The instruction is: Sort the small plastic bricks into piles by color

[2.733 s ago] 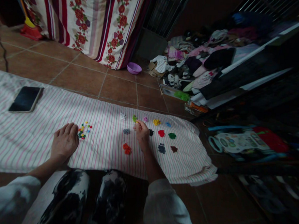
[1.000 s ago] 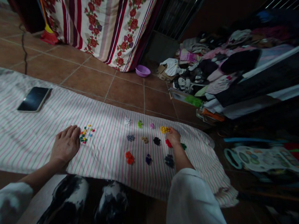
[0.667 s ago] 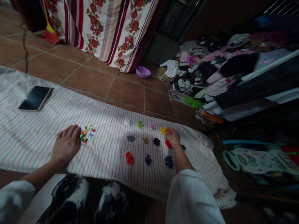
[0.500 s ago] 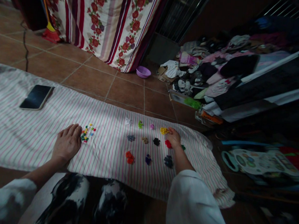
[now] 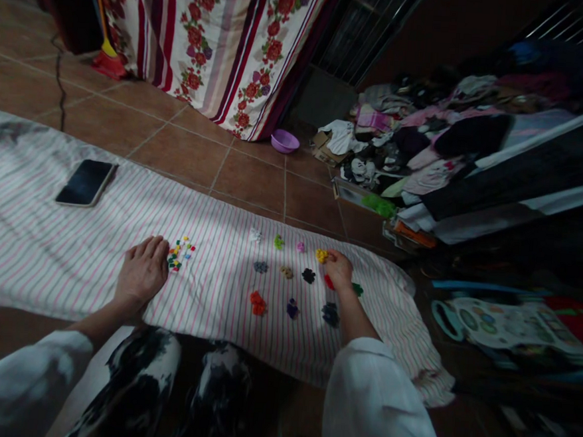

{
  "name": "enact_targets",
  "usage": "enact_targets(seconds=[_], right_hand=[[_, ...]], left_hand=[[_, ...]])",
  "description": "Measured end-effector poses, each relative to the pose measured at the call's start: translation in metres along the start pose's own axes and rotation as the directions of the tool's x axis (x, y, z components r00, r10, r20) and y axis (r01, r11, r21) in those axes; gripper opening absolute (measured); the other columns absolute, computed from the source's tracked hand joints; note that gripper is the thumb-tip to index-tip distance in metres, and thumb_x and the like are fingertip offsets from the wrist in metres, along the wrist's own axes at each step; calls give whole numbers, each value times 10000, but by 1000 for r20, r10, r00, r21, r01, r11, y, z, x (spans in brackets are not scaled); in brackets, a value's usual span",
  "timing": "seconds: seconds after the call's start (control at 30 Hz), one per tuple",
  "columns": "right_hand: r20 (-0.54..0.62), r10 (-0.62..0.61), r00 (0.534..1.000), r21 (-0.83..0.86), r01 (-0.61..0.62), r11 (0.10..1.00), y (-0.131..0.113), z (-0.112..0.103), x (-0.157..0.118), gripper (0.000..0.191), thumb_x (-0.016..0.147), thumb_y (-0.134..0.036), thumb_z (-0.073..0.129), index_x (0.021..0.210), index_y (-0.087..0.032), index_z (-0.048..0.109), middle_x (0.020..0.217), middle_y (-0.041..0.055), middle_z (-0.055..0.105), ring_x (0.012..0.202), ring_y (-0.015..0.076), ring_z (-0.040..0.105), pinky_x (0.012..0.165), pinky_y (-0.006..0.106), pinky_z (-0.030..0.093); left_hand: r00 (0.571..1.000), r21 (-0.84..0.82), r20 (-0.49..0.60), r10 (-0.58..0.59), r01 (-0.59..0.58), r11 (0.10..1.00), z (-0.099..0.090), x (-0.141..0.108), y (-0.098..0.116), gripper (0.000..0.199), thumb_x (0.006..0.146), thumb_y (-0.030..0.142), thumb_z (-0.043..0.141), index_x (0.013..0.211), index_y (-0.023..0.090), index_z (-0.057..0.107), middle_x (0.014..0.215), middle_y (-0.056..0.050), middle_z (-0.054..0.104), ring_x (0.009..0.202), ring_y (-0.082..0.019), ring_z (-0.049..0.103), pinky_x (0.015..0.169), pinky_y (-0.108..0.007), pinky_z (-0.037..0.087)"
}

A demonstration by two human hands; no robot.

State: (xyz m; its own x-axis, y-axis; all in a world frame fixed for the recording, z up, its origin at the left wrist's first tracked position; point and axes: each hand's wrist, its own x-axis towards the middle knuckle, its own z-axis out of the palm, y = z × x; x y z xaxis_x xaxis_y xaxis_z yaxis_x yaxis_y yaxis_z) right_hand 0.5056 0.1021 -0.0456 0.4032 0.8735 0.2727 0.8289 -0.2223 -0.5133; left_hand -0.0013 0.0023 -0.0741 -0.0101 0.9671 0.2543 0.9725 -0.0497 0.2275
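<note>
My left hand [image 5: 143, 269] lies palm down on the striped cloth [image 5: 207, 279], its fingers stretched out flat. Just beyond its fingertips is a mixed group of tiny coloured pieces [image 5: 180, 253]. On the right, my right hand [image 5: 338, 270] has its fingers drawn together at a small heap of yellow pieces [image 5: 321, 255]; anything between the fingertips is too small to make out. A red heap [image 5: 329, 282] is partly hidden under this hand. Nearby are single-colour heaps, among them a pink one [image 5: 300, 246], a black one [image 5: 308, 275] and a dark green one [image 5: 357, 290].
Orange pieces [image 5: 257, 303], dark blue pieces [image 5: 292, 308] and dark grey pieces [image 5: 331, 314] lie closer to me. A phone [image 5: 86, 183] rests at the cloth's left. A purple basin [image 5: 284, 141] stands on the tiled floor, near piled clothes [image 5: 378, 121].
The camera view has shifted slightly, so the scene sits a little further right. My right hand stays at the yellow heap, and my left hand stays flat beside the mixed pieces.
</note>
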Motion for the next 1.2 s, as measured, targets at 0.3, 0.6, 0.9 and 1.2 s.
enact_targets(seconds=[0.3, 0.6, 0.9, 1.2], right_hand=[[101, -93, 990, 48, 89, 995, -40, 18, -20, 374, 765, -162, 444, 949, -139, 768, 1042, 155, 753, 1027, 263, 682, 1013, 405, 502], [120, -507, 854, 340, 444, 829, -121, 58, -85, 353, 861, -168, 452, 1003, -215, 772, 1060, 89, 760, 1042, 224, 687, 1005, 403, 543], [275, -722, 636, 550, 512, 660, -209, 106, -173, 271, 919, -119, 538, 1055, -194, 760, 974, 78, 721, 943, 181, 689, 878, 302, 569], [445, -678, 584, 444, 514, 734, -253, 122, -213, 255, 974, -187, 564, 1159, -193, 738, 1036, 80, 673, 976, 186, 652, 914, 302, 539]], left_hand=[[1000, 8, 19, 3, -3, 1000, -2, 2, 1, 444, 973, 275, 345, 1298, 132, 611, 1420, -180, 604, 1363, -330, 500, 1062, -493, 390], [1000, 44, 7, 23, -23, 999, 2, 1, -2, 470, 987, 286, 339, 1349, 134, 597, 1436, -179, 596, 1364, -328, 504, 1056, -494, 409], [999, 22, -38, 29, -28, 999, 4, 2, -4, 457, 1003, 331, 352, 1316, 147, 630, 1397, -179, 625, 1335, -332, 530, 1026, -511, 443], [998, -1, -60, 30, -30, 1000, 7, 1, -5, 442, 1008, 358, 372, 1314, 157, 620, 1402, -165, 622, 1336, -330, 526, 1029, -503, 434]])
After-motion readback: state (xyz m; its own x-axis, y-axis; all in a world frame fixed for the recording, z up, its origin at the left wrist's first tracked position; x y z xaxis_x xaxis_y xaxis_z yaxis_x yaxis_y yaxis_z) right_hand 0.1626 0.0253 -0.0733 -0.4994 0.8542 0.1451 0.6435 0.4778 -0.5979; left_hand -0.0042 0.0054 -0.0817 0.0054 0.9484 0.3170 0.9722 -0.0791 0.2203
